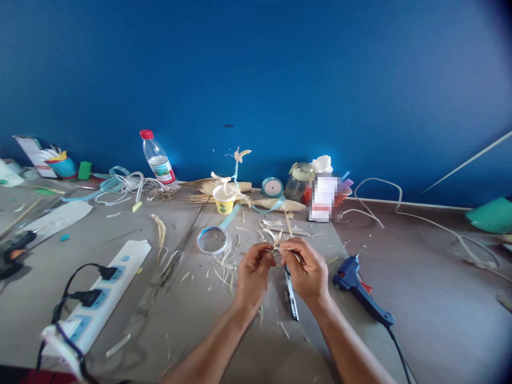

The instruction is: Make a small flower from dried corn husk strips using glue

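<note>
Close together above the table, my left hand point(255, 272) and my right hand point(306, 269) both have their fingers pinched. Between the fingertips is a small flower of pale dried husk point(276, 236), its petals pointing up. The fingers cover its base. Below my right hand lies a slim dark-and-silver tool point(292, 298), its upper end partly hidden. A roll of clear tape point(212, 240) rests left of my hands, among scattered husk scraps point(226, 265). Beyond stands a yellow paper cup point(224, 202), with a husk flower on a blue-wrapped stem point(237, 173) beside it.
A blue glue gun point(362, 290) lies to the right, its cord running toward me. At left are a white power strip point(116, 288) with plugs and a dark glue gun point(16, 256). Along the blue wall stand a bottle point(159, 160), a ribbon spool point(272, 187) and a jar point(298, 184).
</note>
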A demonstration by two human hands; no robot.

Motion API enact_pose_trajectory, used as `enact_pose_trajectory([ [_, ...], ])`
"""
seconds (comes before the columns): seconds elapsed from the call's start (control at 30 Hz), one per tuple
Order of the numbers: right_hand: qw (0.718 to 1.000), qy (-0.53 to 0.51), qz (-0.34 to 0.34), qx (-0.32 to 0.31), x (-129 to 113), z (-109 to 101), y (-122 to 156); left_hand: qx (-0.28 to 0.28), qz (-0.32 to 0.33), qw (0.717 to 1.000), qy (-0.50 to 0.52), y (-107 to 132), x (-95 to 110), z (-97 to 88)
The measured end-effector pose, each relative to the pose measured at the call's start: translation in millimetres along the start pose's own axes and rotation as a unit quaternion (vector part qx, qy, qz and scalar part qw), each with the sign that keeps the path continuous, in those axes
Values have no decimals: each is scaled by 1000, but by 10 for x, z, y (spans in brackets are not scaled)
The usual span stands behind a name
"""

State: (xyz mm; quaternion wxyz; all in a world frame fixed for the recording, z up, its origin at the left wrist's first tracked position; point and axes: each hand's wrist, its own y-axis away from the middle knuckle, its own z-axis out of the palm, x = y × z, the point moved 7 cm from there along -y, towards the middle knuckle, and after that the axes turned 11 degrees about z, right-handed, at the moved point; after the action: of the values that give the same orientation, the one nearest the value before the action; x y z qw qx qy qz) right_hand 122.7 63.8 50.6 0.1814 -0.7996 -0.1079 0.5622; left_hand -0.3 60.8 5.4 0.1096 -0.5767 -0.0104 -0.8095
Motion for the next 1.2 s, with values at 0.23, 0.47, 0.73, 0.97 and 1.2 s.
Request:
enact_pose_trajectory([
  [0.23,1000,-4,26,8,34,-14,-26,1,18,1000,-17,4,21,6],
  [0.47,999,-5,44,6,77,-14,-35,1,18,999,-27,4,66,19],
  [0.73,1000,-3,17,11,51,1,-39,-9,38,998,-40,6,53,16],
  [0.97,998,-45,37,-38,-44,-4,-66,-10,38,998,-44,8,18,10],
  [1.2,997,3,28,-65,-69,10,-102,-20,52,996,-75,20,41,9],
])
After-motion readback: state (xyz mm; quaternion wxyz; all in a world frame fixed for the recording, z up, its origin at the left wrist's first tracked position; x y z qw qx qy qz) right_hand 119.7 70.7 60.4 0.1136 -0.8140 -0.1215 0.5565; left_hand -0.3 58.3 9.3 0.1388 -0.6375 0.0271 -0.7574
